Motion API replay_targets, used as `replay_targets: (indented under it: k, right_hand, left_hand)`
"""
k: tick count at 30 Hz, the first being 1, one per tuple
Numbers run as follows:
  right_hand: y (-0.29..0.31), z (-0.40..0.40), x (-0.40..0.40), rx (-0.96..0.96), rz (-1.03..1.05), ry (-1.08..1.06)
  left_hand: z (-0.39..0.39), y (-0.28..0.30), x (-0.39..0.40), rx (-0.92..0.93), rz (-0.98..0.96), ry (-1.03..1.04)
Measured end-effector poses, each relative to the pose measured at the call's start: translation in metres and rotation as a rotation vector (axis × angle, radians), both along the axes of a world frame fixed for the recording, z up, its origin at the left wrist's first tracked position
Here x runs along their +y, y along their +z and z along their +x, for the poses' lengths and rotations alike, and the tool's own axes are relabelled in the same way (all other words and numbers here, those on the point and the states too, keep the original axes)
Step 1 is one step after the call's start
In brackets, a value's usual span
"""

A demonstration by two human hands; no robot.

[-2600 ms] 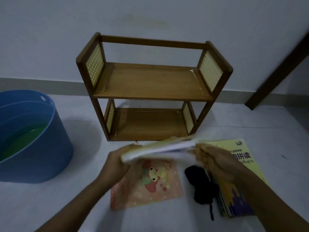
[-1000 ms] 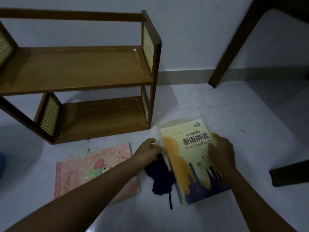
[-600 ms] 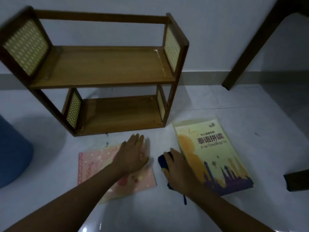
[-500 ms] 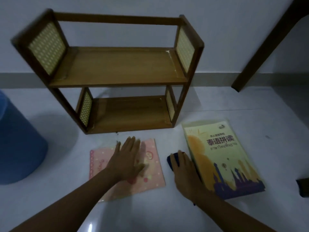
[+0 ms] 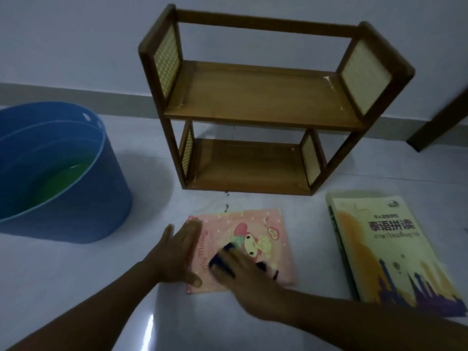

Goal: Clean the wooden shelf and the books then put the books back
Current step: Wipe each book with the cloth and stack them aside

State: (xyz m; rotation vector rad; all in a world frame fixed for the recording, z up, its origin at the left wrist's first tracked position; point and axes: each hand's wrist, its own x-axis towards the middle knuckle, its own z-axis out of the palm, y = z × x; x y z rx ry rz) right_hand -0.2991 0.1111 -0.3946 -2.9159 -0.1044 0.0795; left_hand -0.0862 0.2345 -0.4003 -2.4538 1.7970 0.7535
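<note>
- My right hand (image 5: 243,272) is nearest to me. It lies palm down on a dark blue cloth (image 5: 224,257) and presses it against the cover of the pink book (image 5: 253,236). The fingers are blurred but look fairly straight over the cloth, pressing more than clenching.
- My left hand (image 5: 177,249) lies flat beside it, fingers straight and released. It rests on the left edge of the pink book, with the palm partly on the floor (image 5: 76,287) and the thumb at the book's near left corner.
- The pink book lies flat on the pale floor, cartoon cover up, in front of the wooden shelf (image 5: 263,107) and near its bottom board.
- To the right, well apart from the pink book, the yellow book (image 5: 395,252) lies face up on the floor, with a purple skyline along its near edge. More book edges show under its left side, so it tops a small stack.
- Off to the left a blue tub (image 5: 83,198) stands on the floor, with greenish water inside.
- Farther back the wooden shelf stands upright on the floor by the wall (image 5: 76,39). Both boards are bare wood, with pale woven panels at the ends.
- At the far right edge a dark wooden leg (image 5: 440,117) slants down to the floor.
</note>
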Motion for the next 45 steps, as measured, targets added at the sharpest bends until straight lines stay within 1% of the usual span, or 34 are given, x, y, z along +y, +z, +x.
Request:
replay_targets:
  k: [1, 2, 3, 4, 5, 7, 8, 9, 10, 12, 14, 15, 16, 17, 19, 20, 21, 22, 23, 24, 26, 27, 28, 29, 30, 31, 33, 36, 37, 38, 41, 42, 43, 45]
  right_hand:
    - [0.006, 0.008, 0.002, -0.008, 0.004, 0.157]
    - [0.011, 0.020, -0.005, -0.038, 0.005, 0.254]
    - [0.015, 0.035, -0.017, -0.083, 0.004, 0.278]
    - [0.012, 0.049, -0.031, -0.097, 0.011, 0.202]
    - [0.008, 0.061, -0.050, -0.093, 0.010, 0.047]
    - [0.004, 0.074, -0.069, 0.008, 0.053, -0.317]
    - [0.004, 0.076, -0.063, 0.050, 0.085, -0.444]
    - [0.004, 0.074, -0.049, 0.025, 0.064, -0.474]
    - [0.004, 0.065, -0.028, -0.005, 0.033, -0.399]
    - [-0.001, 0.038, 0.017, -0.032, 0.060, -0.115]
    - [-0.002, 0.021, 0.019, -0.008, 0.072, 0.081]
    - [-0.007, 0.020, 0.004, -0.056, 0.026, 0.117]
    - [-0.014, 0.019, -0.017, -0.118, -0.038, 0.071]
    - [-0.020, 0.017, -0.042, -0.118, -0.068, -0.064]
    - [-0.020, 0.006, -0.088, -0.057, -0.023, -0.415]
    - [-0.022, 0.002, -0.098, -0.017, 0.000, -0.547]
    - [-0.018, 0.001, -0.097, -0.037, 0.005, -0.641]
    - [-0.019, 0.001, -0.085, -0.037, -0.026, -0.637]
    - [-0.015, 0.002, -0.067, -0.025, -0.035, -0.563]
    - [-0.016, 0.001, -0.044, -0.010, -0.044, -0.442]
    - [-0.020, -0.004, -0.001, -0.011, 0.012, -0.101]
    - [-0.020, -0.009, 0.007, 0.023, 0.021, 0.005]
    - [-0.018, -0.014, 0.001, -0.013, -0.003, 0.065]
    - [-0.016, -0.019, -0.014, -0.089, -0.063, 0.053]
    - [-0.013, -0.025, -0.034, -0.161, -0.110, 0.006]
    - [-0.008, -0.034, -0.059, -0.179, -0.130, -0.079]
    - [-0.005, -0.059, -0.101, -0.149, -0.087, -0.288]
    - [-0.021, -0.089, -0.119, -0.036, -0.091, -0.467]
    - [-0.024, -0.090, -0.114, -0.032, -0.061, -0.511]
    - [-0.029, -0.089, -0.112, -0.024, -0.032, -0.553]
    - [-0.031, -0.084, -0.110, 0.029, 0.020, -0.658]
    - [-0.034, -0.083, -0.111, 0.020, 0.038, -0.701]
    - [-0.033, -0.082, -0.110, 0.009, 0.075, -0.770]
    - [-0.028, -0.076, -0.113, -0.060, 0.177, -0.910]
  left_hand:
    - [0.002, -0.001, 0.001, -0.010, -0.007, -0.015]
    - [0.003, 0.000, 0.002, -0.020, -0.007, -0.035]
    - [0.004, 0.002, 0.002, -0.026, 0.000, -0.052]
    - [0.005, 0.002, 0.003, -0.021, 0.011, -0.059]
    - [0.005, 0.002, 0.004, -0.017, 0.009, -0.052]
    - [0.003, 0.001, 0.005, -0.017, -0.014, -0.020]
    - [0.003, 0.003, 0.004, -0.017, -0.019, -0.013]
    - [0.003, 0.002, 0.005, -0.022, -0.015, -0.017]
    - [0.004, 0.000, 0.003, -0.025, -0.021, -0.027]
    - [0.003, -0.002, 0.004, -0.067, -0.059, -0.042]
    - [0.004, 0.000, 0.002, -0.102, -0.059, -0.056]
    - [0.002, 0.003, 0.001, -0.099, -0.028, -0.050]
    - [0.000, 0.006, 0.000, -0.083, 0.006, -0.037]
    - [-0.001, 0.007, -0.001, -0.069, 0.032, -0.027]
    - [-0.004, 0.010, -0.002, -0.085, 0.054, -0.016]
    - [-0.004, 0.010, -0.002, -0.108, 0.070, -0.023]
    - [-0.005, 0.010, -0.004, -0.127, 0.091, -0.032]
    - [-0.005, 0.009, -0.005, -0.141, 0.110, -0.037]
    - [-0.005, 0.008, -0.008, -0.152, 0.115, -0.040]
    - [-0.005, 0.009, -0.009, -0.158, 0.118, -0.039]
    - [-0.007, 0.011, -0.010, -0.163, 0.119, -0.034]
    - [-0.007, 0.011, -0.010, -0.171, 0.122, -0.033]
    - [-0.007, 0.013, -0.009, -0.176, 0.131, -0.036]
    - [-0.007, 0.014, -0.009, -0.177, 0.145, -0.038]
    - [-0.008, 0.015, -0.010, -0.180, 0.160, -0.035]
    - [-0.008, 0.015, -0.010, -0.190, 0.172, -0.037]
    - [-0.007, 0.015, -0.012, -0.220, 0.198, -0.045]
    - [-0.017, 0.016, -0.023, -0.276, 0.222, -0.065]
    - [-0.026, 0.018, -0.025, -0.257, 0.228, -0.075]
    - [-0.037, 0.019, -0.033, -0.214, 0.194, -0.104]
    - [-0.084, 0.019, -0.039, -0.033, 0.075, -0.181]
    - [-0.094, 0.020, -0.036, -0.048, 0.060, -0.219]
    - [-0.098, 0.015, -0.031, -0.122, 0.043, -0.250]
    - [-0.093, 0.009, -0.028, -0.207, 0.091, -0.268]
